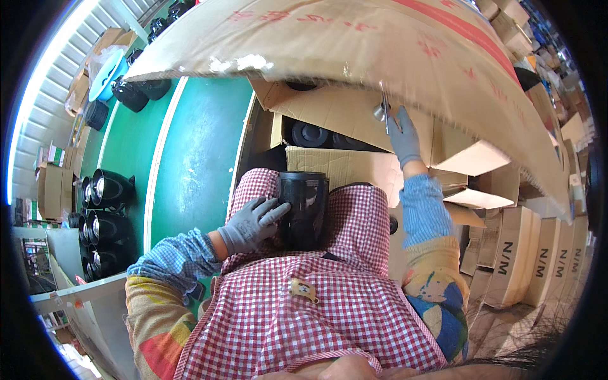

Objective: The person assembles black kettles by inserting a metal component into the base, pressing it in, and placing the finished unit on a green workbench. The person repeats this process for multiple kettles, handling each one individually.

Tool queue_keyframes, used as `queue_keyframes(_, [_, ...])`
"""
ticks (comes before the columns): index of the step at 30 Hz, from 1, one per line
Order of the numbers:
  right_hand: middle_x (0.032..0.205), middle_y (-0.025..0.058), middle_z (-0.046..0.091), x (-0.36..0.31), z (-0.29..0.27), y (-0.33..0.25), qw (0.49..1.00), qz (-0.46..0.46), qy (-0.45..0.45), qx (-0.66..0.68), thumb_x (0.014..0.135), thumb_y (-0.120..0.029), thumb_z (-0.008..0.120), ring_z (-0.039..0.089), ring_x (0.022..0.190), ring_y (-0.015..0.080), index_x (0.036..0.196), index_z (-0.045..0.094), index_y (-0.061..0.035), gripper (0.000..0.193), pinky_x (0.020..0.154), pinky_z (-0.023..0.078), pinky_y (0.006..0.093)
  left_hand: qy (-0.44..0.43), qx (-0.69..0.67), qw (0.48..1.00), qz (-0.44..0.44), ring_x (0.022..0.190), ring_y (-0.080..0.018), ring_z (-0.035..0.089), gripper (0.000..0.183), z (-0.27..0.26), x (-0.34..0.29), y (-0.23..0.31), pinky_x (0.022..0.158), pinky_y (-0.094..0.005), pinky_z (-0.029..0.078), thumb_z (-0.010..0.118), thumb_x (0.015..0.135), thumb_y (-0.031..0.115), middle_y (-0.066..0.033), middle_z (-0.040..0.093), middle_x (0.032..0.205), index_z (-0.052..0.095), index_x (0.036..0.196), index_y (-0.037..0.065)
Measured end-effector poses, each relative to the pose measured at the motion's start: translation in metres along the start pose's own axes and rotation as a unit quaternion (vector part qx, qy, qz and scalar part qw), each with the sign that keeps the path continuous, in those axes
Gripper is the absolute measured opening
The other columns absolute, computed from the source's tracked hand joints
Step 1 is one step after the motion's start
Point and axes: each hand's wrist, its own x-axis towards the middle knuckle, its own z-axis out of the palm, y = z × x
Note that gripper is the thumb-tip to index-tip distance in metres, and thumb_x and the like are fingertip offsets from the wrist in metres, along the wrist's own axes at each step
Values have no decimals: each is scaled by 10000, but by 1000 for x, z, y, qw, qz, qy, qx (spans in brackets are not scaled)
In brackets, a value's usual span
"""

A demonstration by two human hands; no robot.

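A glossy black cylindrical housing (305, 212) stands upright on my lap, between my legs, with a strip like a handle along its right side. My left hand (250, 225), in a grey glove, lies against its left side with the fingers stretched and apart; the thumb is out of sight. Further out to the right, my gloved right hand (403, 136) reaches up beneath the overhanging cardboard with its fingers extended. Beside its thumb is a slim metal rod (385, 114) with a rounded silver piece next to it; whether they touch is unclear.
A big cardboard sheet (316, 47) hangs over the far side. Below it, an open carton (342, 104) contains round black parts (310, 134). A green conveyor bench (196, 152) runs along the left, bearing several black housings (104, 225). Cartons (516, 256) stand at right.
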Motion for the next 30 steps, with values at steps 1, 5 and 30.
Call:
queue_keyframes(1, [1139,87,691,-22,-4,-15,999,10,-24,37,1039,-305,553,632,1035,196,1367,583,-55,414,932,499,326,18,0,1000,-4,1235,-377,555,269,2,-2,-1,993,-532,476,703,825,184,-146,459,1503,709,1075,85])
queue_keyframes(5, [1368,116,611,-108,45,-62,931,-85,-214,284,1104,-314,409,585,1243,209,1455,501,-38,456,1067,454,345,75,-35,997,-9,1195,-371,581,352,24,-33,3,903,-489,518,727,759,118,-171,530,1392,683,1103,60])
queue_keyframes(30, [1373,215,593,-164,42,-76,940,137,-173,259,1082,-322,469,606,1221,295,1464,489,13,508,1078,457,389,592,-550,434,-399,1041,-208,646,399,-67,-164,-133,854,-336,545,744,899,95,-81,660,1103,591,1256,4])
